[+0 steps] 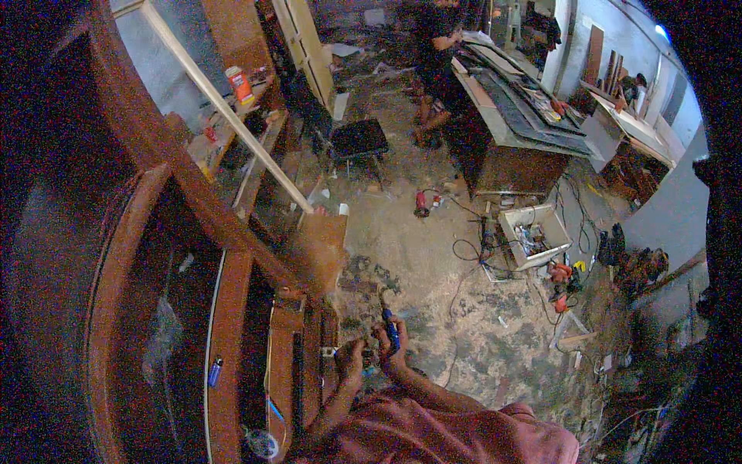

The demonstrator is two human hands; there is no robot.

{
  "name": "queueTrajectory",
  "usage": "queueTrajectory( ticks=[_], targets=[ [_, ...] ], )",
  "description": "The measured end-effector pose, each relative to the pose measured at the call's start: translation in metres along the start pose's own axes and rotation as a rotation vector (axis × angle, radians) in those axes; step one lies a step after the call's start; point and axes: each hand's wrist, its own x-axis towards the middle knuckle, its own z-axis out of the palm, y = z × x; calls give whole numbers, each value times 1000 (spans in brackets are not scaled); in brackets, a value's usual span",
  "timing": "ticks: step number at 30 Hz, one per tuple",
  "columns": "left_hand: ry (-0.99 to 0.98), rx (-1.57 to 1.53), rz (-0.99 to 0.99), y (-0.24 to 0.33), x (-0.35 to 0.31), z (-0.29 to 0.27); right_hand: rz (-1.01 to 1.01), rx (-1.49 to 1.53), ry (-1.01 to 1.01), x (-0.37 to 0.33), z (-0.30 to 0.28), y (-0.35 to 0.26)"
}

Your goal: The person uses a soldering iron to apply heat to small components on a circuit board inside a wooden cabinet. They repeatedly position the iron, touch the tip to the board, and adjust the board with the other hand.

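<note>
My right hand (394,357) is closed around a blue-handled tool (392,332) that points up and away from me; its kind is too blurred to tell. Just left of it, my left hand (352,360) has its fingers curled close to the edge of a brown wooden cabinet frame (308,348). A small pale metal-looking piece (329,352) sits at that edge, beside the left fingers. Whatever those fingers hold, if anything, is hidden.
On the frame's planks lie a blue lighter-like object (215,372), a blue pen-like stick (276,410) and a clear roll (261,444). Across the floor are a box of hardware (506,232), power tools (560,286) and cables. A person (437,77) stands by a loaded workbench (514,166).
</note>
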Motion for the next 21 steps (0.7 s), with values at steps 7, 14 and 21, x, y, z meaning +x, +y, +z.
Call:
queueTrajectory(
  ticks=[7, 14, 21],
  targets=[
    [227, 254, 202, 33, 15, 5, -48, -202, 116, 28, -19, 30],
    [549, -255, 226, 71, 38, -95, -41, -112, -120, 59, -32, 22],
    [322, 636, -450, 73, 101, -232, 8, -516, -424, 68, 12, 9]
  ],
)
